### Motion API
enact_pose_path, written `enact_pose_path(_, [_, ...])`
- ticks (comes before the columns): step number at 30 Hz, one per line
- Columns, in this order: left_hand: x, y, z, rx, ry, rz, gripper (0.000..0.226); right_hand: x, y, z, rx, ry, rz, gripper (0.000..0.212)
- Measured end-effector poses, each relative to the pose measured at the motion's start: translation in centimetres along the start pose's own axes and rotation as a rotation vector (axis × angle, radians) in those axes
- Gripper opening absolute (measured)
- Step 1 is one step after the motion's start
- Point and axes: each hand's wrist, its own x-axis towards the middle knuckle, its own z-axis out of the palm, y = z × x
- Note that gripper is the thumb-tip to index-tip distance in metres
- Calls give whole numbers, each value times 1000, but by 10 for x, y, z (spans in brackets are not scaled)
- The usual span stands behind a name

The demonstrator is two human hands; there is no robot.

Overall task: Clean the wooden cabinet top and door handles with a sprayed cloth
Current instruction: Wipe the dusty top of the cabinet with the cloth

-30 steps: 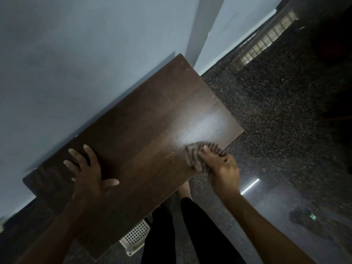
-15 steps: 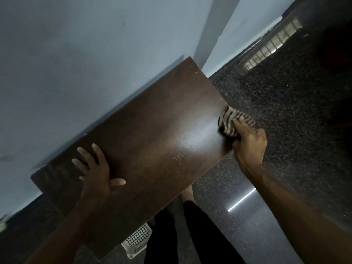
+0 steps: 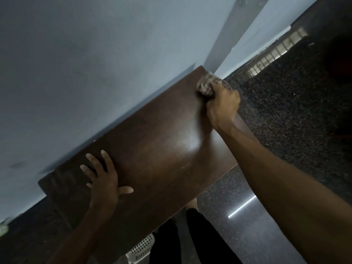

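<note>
The dark brown wooden cabinet top (image 3: pixel 152 149) runs diagonally across the view, its long back edge against a pale wall. My right hand (image 3: pixel 222 103) grips a bunched striped cloth (image 3: pixel 206 84) and holds it on the top's far right corner, next to the wall. My left hand (image 3: pixel 103 180) lies flat on the near left part of the top with fingers spread. The cabinet's doors and handles are hidden below the top.
Dark speckled floor (image 3: pixel 295 103) spreads to the right of the cabinet. A white perforated plastic basket (image 3: pixel 141 248) sits on the floor under the near edge, beside my dark trouser legs (image 3: pixel 171 241). A grey vertical strip (image 3: pixel 228 35) runs up the wall behind the far corner.
My right hand has carried the cloth along the right edge from the near corner up to the far corner by the wall. My left hand has stayed flat in place.
</note>
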Motion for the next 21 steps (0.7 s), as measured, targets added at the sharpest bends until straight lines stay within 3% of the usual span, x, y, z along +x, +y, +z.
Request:
enact_pose_path(5, [2,0,0,0,-15,-8,147,34,-45,1,-77,-85,-17,46])
enact_pose_path(11, [0,-3,2,-14,5,20,144,14,7,-26,-36,-149,-37,58])
enact_pose_path(17, [-3,-2,2,1,21,28,142,-60,117,-67,-24,-249,153,58])
enact_pose_path(21, [-2,-2,2,40,30,26,142,-88,175,-84,99,-346,385,42])
